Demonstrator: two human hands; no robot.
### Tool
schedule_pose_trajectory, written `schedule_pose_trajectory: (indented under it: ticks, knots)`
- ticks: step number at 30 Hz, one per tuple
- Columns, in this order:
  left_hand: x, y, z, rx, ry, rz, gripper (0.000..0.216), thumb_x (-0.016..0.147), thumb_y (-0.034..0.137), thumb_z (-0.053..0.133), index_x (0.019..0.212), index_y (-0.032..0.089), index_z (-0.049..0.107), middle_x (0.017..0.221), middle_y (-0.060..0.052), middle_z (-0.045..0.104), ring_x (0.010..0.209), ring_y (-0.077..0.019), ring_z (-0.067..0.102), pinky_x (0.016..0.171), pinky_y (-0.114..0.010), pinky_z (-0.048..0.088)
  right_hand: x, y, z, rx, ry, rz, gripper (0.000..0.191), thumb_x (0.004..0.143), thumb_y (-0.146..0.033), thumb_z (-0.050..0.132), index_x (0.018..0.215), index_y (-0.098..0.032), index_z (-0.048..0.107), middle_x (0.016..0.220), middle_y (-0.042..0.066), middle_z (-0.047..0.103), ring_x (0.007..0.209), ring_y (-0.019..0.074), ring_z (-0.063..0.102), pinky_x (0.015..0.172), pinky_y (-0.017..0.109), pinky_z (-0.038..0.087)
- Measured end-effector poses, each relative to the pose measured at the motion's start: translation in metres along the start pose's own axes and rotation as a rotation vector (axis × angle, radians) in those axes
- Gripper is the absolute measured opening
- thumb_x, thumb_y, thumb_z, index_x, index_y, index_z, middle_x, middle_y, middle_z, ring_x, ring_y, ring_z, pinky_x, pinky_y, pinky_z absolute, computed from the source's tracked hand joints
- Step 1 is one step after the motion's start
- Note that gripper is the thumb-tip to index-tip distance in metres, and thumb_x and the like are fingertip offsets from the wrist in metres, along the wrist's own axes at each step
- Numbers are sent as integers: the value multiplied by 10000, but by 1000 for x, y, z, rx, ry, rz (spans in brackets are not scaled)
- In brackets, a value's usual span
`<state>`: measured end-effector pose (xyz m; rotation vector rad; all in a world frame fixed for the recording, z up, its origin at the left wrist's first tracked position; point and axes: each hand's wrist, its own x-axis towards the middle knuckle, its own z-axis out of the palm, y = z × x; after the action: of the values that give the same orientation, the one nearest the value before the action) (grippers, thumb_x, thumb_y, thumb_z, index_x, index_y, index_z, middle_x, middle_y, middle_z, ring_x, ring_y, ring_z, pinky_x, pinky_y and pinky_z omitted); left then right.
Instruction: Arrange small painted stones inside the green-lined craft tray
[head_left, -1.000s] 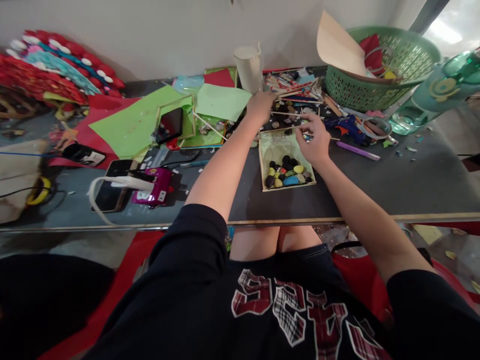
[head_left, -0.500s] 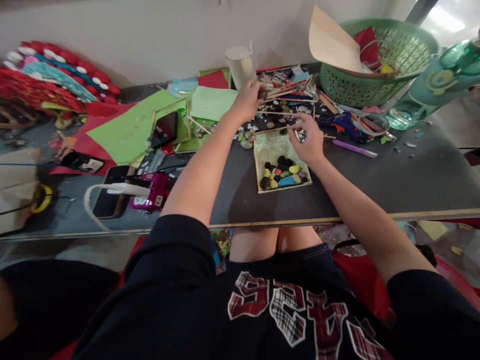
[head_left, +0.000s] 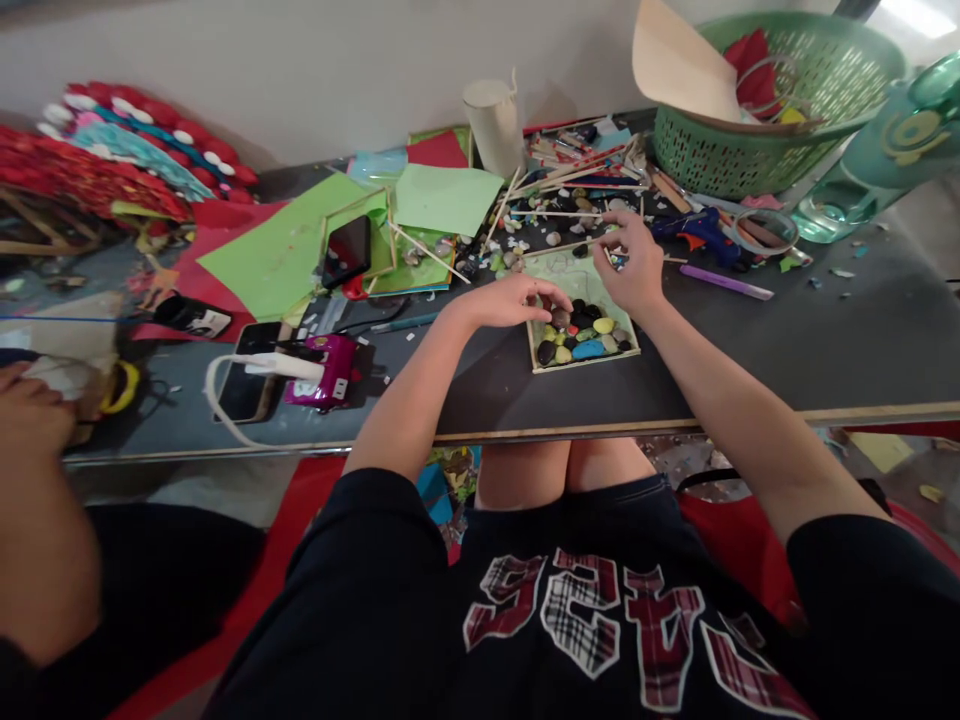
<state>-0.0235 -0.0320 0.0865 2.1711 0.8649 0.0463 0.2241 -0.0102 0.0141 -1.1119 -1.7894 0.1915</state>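
A small shallow tray (head_left: 586,366) with thin wooden edges sits in front of me. Black, yellow, blue and grey pebbles (head_left: 589,349) fill its near part, and its pale green base (head_left: 564,268) shows at the far end. My left hand (head_left: 517,302) reaches over the tray's left side, fingertips closed on a brownish pebble (head_left: 560,318) just above or against the others. At the far right corner, my right hand (head_left: 631,262) has its fingers curled together; what they hold, if anything, I cannot make out. A thin wooden stick (head_left: 555,213) ends near its fingertips.
Loose pebbles, sticks and scraps lie behind the tray, near a pale cylinder (head_left: 495,128). A green basket (head_left: 720,150), water bottle (head_left: 862,170), tape roll (head_left: 765,232) and purple pen (head_left: 726,282) are rightward. Leftward are coloured papers (head_left: 277,240), phones, a purple adapter (head_left: 322,372) and another person's hand (head_left: 30,410).
My left hand has come from the pile behind the tray back to the tray's left side, carrying a pebble. My right hand stays by the far right corner. Another person's arm shows more at left.
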Motion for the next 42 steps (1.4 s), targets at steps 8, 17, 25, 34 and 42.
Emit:
schedule_pose_trajectory:
  ticks: [8, 17, 25, 34, 42]
  knots:
    - [11, -1, 5, 49, 86, -34, 357, 982, 269, 591, 1315, 263, 719, 1296, -56, 756, 1115, -219, 711, 958, -319, 554, 0, 3, 1, -11, 2, 26, 409, 985, -568, 532, 1261, -268, 557, 1106, 101, 764, 1100, 293, 713, 1031, 552, 569]
    - [11, 1, 2, 117, 115, -52, 333, 989, 269, 604, 1291, 266, 745, 1327, -56, 741, 1171, -235, 694, 1048, -375, 529, 1, 1, -1, -17, -3, 15, 382, 986, -544, 544, 1252, -271, 562, 1135, 100, 765, 1115, 292, 713, 1032, 553, 571]
    - [15, 2, 4, 57, 119, -11, 312, 951, 231, 638, 1220, 280, 789, 1310, -24, 765, 1138, -222, 722, 1037, -367, 544, 0, 4, 0, -16, -7, -3, 388, 973, -495, 557, 1283, -261, 551, 1081, 94, 765, 1052, 283, 714, 1010, 540, 569]
    - [12, 6, -2, 133, 207, -30, 408, 948, 306, 652, 1347, 263, 724, 1327, -58, 759, 1124, -221, 721, 1006, -332, 529, 2, 0, -1, -21, -12, -1, 341, 964, -534, 557, 1152, -253, 602, 1266, 125, 726, 1133, 291, 694, 1030, 539, 571]
    - [24, 18, -4, 281, 138, -117, 197, 877, 360, 727, 988, 228, 821, 977, -42, 819, 948, -238, 737, 911, -331, 522, 2, -1, -1, -51, -7, 29, 307, 941, -521, 592, 1123, -276, 627, 1253, 110, 727, 1099, 285, 692, 1028, 537, 578]
